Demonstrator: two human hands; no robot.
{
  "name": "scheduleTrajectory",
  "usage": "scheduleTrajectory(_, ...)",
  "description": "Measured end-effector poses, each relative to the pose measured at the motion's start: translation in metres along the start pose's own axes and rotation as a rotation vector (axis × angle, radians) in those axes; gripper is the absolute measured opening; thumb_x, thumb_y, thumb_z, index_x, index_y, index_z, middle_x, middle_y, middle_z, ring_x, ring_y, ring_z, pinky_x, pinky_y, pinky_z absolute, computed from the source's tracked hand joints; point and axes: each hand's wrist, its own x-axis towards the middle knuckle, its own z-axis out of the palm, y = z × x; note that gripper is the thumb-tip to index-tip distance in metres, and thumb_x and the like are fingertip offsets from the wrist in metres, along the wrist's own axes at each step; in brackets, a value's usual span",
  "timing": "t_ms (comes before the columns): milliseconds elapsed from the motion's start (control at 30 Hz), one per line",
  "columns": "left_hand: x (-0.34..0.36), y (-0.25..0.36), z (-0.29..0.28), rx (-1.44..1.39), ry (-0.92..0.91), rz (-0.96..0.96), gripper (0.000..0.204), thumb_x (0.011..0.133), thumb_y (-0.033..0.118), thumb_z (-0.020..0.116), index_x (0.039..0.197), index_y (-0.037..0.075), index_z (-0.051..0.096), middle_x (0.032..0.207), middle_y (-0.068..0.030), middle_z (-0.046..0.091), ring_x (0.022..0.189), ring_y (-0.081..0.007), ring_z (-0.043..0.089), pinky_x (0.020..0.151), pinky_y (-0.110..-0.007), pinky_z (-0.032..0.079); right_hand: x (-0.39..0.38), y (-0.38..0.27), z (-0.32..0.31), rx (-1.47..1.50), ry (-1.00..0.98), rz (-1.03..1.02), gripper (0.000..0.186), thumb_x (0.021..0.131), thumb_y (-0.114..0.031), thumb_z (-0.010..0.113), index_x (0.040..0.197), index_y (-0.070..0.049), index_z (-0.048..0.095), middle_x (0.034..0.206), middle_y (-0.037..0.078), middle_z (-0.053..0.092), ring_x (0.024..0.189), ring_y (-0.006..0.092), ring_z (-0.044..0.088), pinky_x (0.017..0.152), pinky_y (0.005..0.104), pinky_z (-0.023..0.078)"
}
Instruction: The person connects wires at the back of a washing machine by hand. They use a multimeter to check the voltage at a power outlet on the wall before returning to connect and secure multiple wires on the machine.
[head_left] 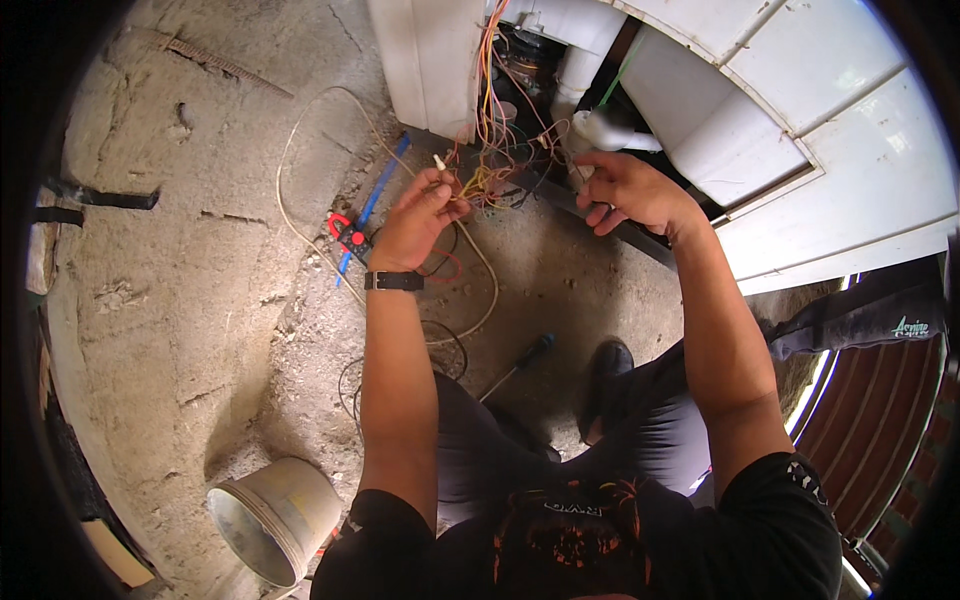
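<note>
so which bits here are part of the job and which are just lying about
Likely part of the job:
wires, at the left hand
clamp meter, near the left wrist
screwdriver, perhaps, though not in hand

Seemingly just lying about:
bucket
ribbed rod

Clear passage runs over the concrete floor [565, 285] between the 2 forearms, below the wires. A tangle of loose wires [488, 178] blocks the gap between the left hand [415, 218] and the right hand [638, 195]. Above it, a white post [430, 65] bars access on the left; white pipes [580, 75] restrict it on the right. Beyond the right hand, white panels [840, 215] close off that side. A dark sill [648, 248] crosses beneath the wires. Beside the left wrist, a red-and-black clamp meter [350, 238], a blue strip [382, 188] and a looped pale cable [281, 190] obstruct the floor. Farther left, floor lies open.
</note>
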Motion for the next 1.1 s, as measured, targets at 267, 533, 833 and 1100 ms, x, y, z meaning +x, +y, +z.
scheduleTrajectory(267,0.002,0.006,0.007,0.036,0.117,0.03,0.023,0.097,0.01,0.06,0.12,0.005,0.057,0.109,-0.0028,0.06,0.096,-0.0187,0.061,0.093,-0.035,0.05,0.001,-0.004,0.002,0.02,0.02,-0.024,0.05,0.096,-0.013,0.06,0.143,-0.002,0.048,0.104,0.012,0.064,0.083,0.021,0.068,0.071,0.0335,0.06)
scheduleTrajectory(533,0.002,0.003,0.011,0.291,0.159,0.053,0.026,0.096,-0.001,0.061,0.12,0.007,0.058,0.118,-0.0046,0.061,0.087,-0.014,0.057,0.093,-0.036,0.052,0.005,0.002,0.006,-0.195,-0.12,0.062,0.031,0.095,-0.015,0.06,0.124,-0.001,0.06,0.101,0.008,0.064,0.083,0.0173,0.067,0.072,0.0313,0.06)
scheduleTrajectory(833,-0.005,0.004,0.013,0.144,0.034,-0.002,0.024,0.098,0.004,0.06,0.122,0.007,0.058,0.111,-0.0041,0.063,0.103,-0.0173,0.062,0.094,-0.037,0.053,0.014,0.035,0.016,-0.655,-0.291,-0.141,0.025,0.092,-0.013,0.062,0.114,-0.001,0.062,0.097,0.009,0.068,0.084,0.0167,0.065,0.076,0.0327,0.053)
scheduleTrajectory(1100,-0.004,0.0,0.009,0.157,0.08,0.043,0.019,0.098,0.003,0.058,0.116,0.009,0.056,0.112,-0.0015,0.058,0.096,-0.0177,0.061,0.094,-0.039,0.052,0.007,0.027,0.032,-0.606,-0.242,-0.031,0.024,0.093,-0.015,0.063,0.113,-0.001,0.061,0.088,0.008,0.069,0.078,0.0161,0.067,0.07,0.0331,0.054)
